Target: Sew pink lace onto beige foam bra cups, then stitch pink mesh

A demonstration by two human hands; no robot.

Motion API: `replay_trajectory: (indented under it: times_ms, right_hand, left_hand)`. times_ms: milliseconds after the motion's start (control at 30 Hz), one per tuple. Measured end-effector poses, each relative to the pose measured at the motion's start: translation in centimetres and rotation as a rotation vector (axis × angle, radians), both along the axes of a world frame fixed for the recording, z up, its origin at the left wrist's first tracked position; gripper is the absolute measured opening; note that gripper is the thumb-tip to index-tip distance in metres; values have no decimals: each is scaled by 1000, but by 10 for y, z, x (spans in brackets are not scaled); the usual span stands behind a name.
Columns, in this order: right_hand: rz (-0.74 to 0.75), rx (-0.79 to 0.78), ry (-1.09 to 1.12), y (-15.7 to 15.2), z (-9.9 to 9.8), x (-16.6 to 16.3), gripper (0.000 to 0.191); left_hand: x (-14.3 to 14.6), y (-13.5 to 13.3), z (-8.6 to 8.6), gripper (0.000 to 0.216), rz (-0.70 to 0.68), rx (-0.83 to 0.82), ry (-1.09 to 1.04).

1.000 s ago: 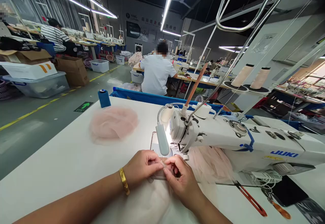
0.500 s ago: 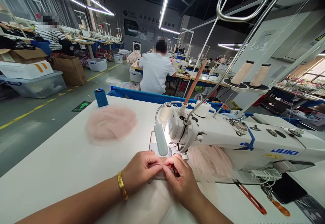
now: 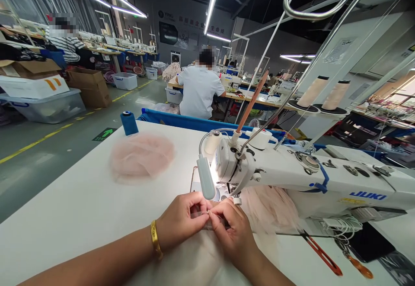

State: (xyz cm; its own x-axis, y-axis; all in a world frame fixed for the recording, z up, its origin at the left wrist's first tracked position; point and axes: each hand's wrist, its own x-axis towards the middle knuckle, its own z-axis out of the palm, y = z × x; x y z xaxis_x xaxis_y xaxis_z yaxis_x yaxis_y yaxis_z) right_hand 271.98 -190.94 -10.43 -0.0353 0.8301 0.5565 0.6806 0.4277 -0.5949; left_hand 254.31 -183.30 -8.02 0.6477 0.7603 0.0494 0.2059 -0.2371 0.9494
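Note:
My left hand [image 3: 185, 217] and my right hand [image 3: 231, 229] meet in front of the sewing machine [image 3: 266, 165], each pinching the edge of sheer pale fabric [image 3: 201, 255]. Their fingertips nearly touch, thumbs on the near side. The fabric drapes down toward me over the table. More of the gathered pink tulle [image 3: 269, 208] lies under the machine arm, to the right of the needle area. A small lamp [image 3: 206, 178] lights the spot just beyond my fingers and hides part of the needle area.
A round heap of pink tulle [image 3: 142, 154] and a blue thread spool [image 3: 129, 123] lie on the white table [image 3: 81, 199]. To the right are orange-handled thread snips [image 3: 324, 253], a black phone [image 3: 372, 242] and a keyring [image 3: 358, 264]. A person in white [image 3: 199, 89] sits ahead.
Both hands keep their pinch on the fabric near the machine, with only slight finger shifts. The view has moved a little, and the heap and spool lie as before.

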Motion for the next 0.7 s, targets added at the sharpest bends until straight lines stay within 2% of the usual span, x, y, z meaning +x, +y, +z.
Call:
replay_trajectory:
  times_ms: [67, 200, 467, 567, 700]
  right_hand:
    - [-6, -44, 42, 0, 0, 0, 19]
    - [-9, -129, 128, 1, 0, 0, 21]
    - [-19, -190, 198, 3, -2, -2, 19]
    - [-19, -232, 219, 3, -1, -2, 22]
    - [-22, -250, 211, 4, -2, -2, 23]
  left_hand:
    - [1, 0, 0, 19, 17, -89, 6]
    - [2, 1, 1, 23, 61, -135, 24]
    - [2, 5, -8, 22, -39, -284, -13]
    - [0, 5, -9, 23, -35, -260, -21]
    - [0, 4, -6, 24, 21, -102, 19]
